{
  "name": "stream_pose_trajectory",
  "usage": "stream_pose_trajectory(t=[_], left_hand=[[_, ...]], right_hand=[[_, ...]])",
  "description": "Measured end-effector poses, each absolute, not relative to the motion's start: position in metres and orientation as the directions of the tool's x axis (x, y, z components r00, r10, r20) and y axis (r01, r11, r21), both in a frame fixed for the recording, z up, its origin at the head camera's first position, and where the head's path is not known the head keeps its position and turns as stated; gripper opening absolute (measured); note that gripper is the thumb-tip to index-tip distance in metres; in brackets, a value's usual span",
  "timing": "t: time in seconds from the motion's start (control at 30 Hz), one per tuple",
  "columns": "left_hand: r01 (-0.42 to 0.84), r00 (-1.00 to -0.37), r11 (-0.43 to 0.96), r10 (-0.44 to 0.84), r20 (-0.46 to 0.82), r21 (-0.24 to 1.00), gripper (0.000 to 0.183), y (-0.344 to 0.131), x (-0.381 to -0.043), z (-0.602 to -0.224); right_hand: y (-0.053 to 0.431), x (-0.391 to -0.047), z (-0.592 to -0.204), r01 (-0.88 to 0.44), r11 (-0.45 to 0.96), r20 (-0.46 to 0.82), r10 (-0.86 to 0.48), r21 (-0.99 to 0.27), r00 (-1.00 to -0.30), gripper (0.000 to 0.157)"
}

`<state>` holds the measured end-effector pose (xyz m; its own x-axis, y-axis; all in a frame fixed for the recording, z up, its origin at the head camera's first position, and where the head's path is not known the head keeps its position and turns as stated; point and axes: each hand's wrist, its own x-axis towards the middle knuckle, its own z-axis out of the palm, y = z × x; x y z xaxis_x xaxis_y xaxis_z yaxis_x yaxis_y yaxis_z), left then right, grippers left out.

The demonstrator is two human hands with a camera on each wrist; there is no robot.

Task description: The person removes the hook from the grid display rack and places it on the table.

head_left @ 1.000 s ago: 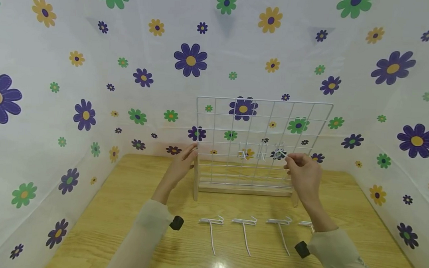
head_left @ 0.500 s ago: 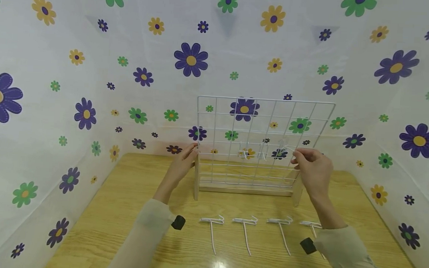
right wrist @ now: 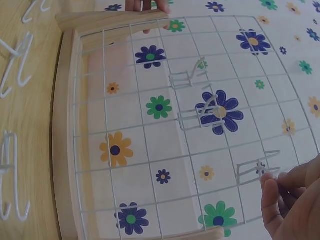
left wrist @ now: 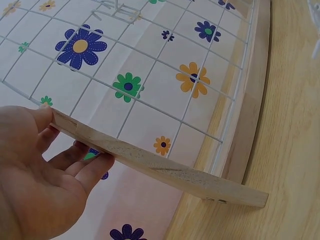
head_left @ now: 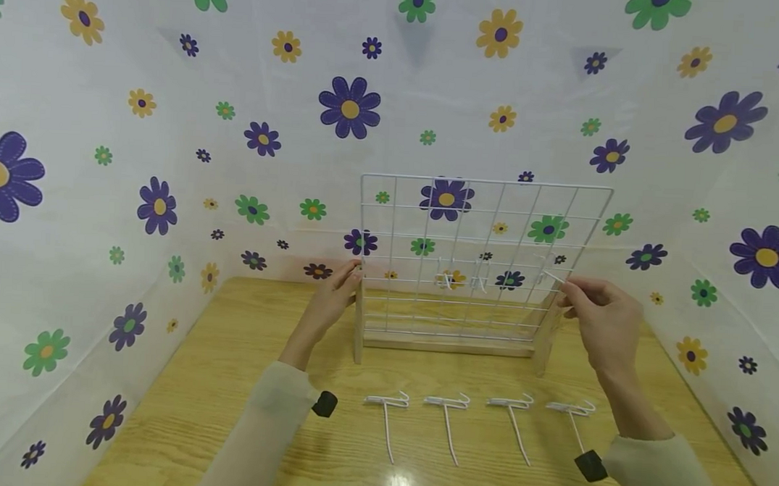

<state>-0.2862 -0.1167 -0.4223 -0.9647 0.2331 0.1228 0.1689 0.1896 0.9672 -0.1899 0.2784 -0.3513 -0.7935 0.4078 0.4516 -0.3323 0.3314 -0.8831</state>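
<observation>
A white wire grid (head_left: 486, 181) stands in a wooden frame. My left hand (head_left: 331, 291) grips the frame's left wooden upright (left wrist: 165, 169), thumb at its upper end and fingers bent against its edge in the left wrist view. My right hand (head_left: 604, 318) pinches the prong of a white wire hook (head_left: 553, 276) near the grid's right side. In the right wrist view, the held hook's bracket (right wrist: 245, 172) overlaps the grid wires; whether it is hooked on, I cannot tell. Two similar hooks, a left one (head_left: 446, 280) and a right one (head_left: 479, 282), hang side by side on the grid.
Several white wire hooks lie in a row on the wooden table (head_left: 276, 441) before the rack, the leftmost hook (head_left: 387, 402) below the left upright and the rightmost hook (head_left: 571, 410) by my right sleeve. A flower-patterned white sheet (head_left: 287, 188) surrounds the table's back and sides.
My right hand has moved rightward with the hook, away from the two hanging ones toward the grid's right side. My left hand keeps its grip on the upright.
</observation>
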Motion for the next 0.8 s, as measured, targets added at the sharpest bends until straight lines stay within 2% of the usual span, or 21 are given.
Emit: stream_pose_trajectory(t=[0.2, 0.4, 0.63, 0.8], left_hand=[[0.164, -0.967, 0.212, 0.228, 0.114, 0.963, 0.053, -0.116, -0.286, -0.421], [0.137, -0.97, 0.215, 0.226, 0.087, 0.967, 0.052, -0.116, -0.285, -0.42], [0.149, -0.966, 0.19, 0.24, 0.102, 0.97, 0.053, -0.117, -0.286, -0.421], [0.156, -0.964, 0.191, 0.242, 0.108, 0.969, 0.053, -0.118, -0.287, -0.422]], right_hand=[[0.286, -0.172, -0.352, -0.291, 0.328, 0.415, 0.42, -0.899, -0.807, 0.013], [0.294, -0.154, -0.358, -0.293, 0.196, 0.35, 0.423, -0.936, -0.836, 0.011], [0.304, -0.137, -0.367, -0.269, 0.205, 0.331, 0.396, -0.941, -0.856, 0.012], [0.309, -0.127, -0.375, -0.274, 0.117, 0.298, 0.38, -0.955, -0.875, 0.006]])
